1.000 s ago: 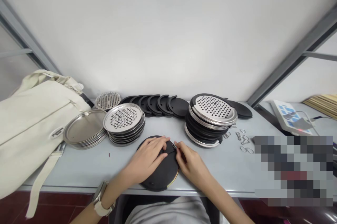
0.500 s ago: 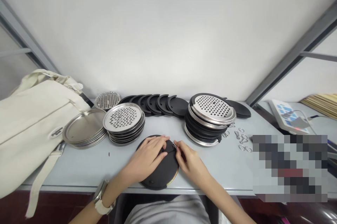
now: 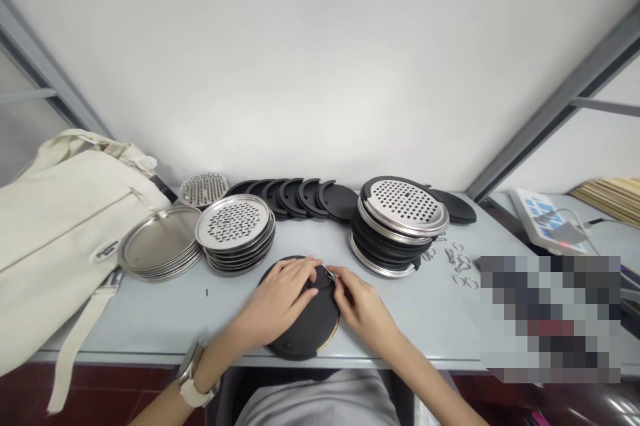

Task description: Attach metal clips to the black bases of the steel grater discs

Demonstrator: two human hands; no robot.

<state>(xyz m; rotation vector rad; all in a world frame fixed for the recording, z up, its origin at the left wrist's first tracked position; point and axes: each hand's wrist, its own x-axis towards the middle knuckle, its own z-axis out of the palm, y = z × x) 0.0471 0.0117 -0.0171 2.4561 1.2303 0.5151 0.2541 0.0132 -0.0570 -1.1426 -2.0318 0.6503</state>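
Observation:
A round black disc [image 3: 313, 323] lies near the table's front edge, with a shiny metallic rim showing at its lower right. My left hand [image 3: 285, 293] rests on top of it, fingers stretched out and thumb apart. At the disc's upper right edge, my right hand [image 3: 357, 296] pinches a small metal clip [image 3: 330, 274] between thumb and index finger. A thin dark cord seems to run from the clip across the disc. My left fingertips are close to the clip; whether they touch it I cannot tell.
Perforated metal grater discs [image 3: 235, 223] and plain metal lids [image 3: 163, 239] are stacked left. Black covers [image 3: 340, 203] line the wall. A mixed stack [image 3: 405, 206] stands right, beside loose rings and clips [image 3: 463, 263]. A cream bag [image 3: 75, 233] occupies the far left.
Both hands stay in nearly the same place on the disc. The clip in my right fingers appears slightly turned; otherwise only a slight camera shift shows.

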